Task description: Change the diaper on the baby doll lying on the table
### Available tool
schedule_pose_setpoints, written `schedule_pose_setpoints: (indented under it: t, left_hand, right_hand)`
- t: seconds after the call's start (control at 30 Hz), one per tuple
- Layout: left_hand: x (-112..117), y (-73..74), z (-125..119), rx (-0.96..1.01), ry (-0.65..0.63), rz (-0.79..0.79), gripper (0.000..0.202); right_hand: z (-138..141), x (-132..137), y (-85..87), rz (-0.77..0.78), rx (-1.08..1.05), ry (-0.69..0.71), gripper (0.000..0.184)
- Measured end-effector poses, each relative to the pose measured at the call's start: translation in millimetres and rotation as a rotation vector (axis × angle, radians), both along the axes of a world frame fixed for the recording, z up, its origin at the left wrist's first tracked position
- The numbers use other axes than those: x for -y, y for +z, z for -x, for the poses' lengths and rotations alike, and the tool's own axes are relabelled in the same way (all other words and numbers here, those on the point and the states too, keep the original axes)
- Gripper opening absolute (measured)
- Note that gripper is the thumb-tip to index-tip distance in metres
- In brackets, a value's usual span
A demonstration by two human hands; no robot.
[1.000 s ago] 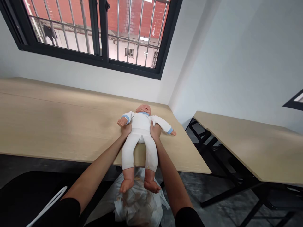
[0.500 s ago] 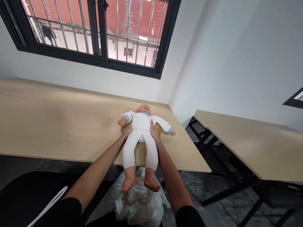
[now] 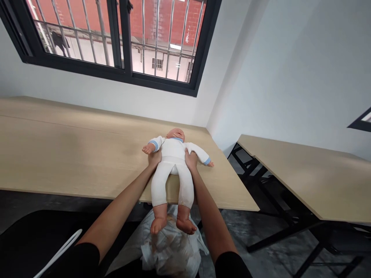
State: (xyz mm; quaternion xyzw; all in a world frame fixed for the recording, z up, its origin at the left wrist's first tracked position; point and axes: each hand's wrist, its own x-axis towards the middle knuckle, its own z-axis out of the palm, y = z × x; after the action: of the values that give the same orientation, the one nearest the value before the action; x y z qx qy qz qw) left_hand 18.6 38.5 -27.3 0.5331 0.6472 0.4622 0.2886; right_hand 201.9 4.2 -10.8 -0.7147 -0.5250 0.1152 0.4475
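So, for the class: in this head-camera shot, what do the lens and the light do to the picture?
In the head view, the wide lens bows the window frame and slants the table edges; in the same view, the baby doll stays fairly sharp, and the tabletop shows a soft sheen without hard glare.

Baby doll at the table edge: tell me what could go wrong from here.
The baby doll has its legs out past the table edge, so it could tip off if the left hand and right hand let go, probably onto the crumpled white plastic bag. Both hands sit at its waist, so a lift might let the head flop.
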Motion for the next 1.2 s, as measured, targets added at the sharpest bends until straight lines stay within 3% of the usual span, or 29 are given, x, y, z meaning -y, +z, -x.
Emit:
schedule_pose_setpoints:
  t: [0.33,0.63,0.87,1.2]
  left_hand:
    - [10,9.5,2,0.054,-0.03,0.003,0.047]
    - [16,13.8,8,0.147,-0.076,0.001,0.053]
    - [22,18.9,9,0.175,-0.113,-0.013,0.042]
    - [30,23.2,7,0.054,-0.137,-0.037,0.04]
  right_hand:
    - [-6,1,1.2,0.062,-0.002,-0.03,0.047]
    - [-11,12,8.7,0.16,0.063,-0.13,0.057]
    - [-7,18,13.9,0.189,0.12,-0.163,0.05]
    - [-4,19,11.7,0.166,0.172,-0.163,0.043]
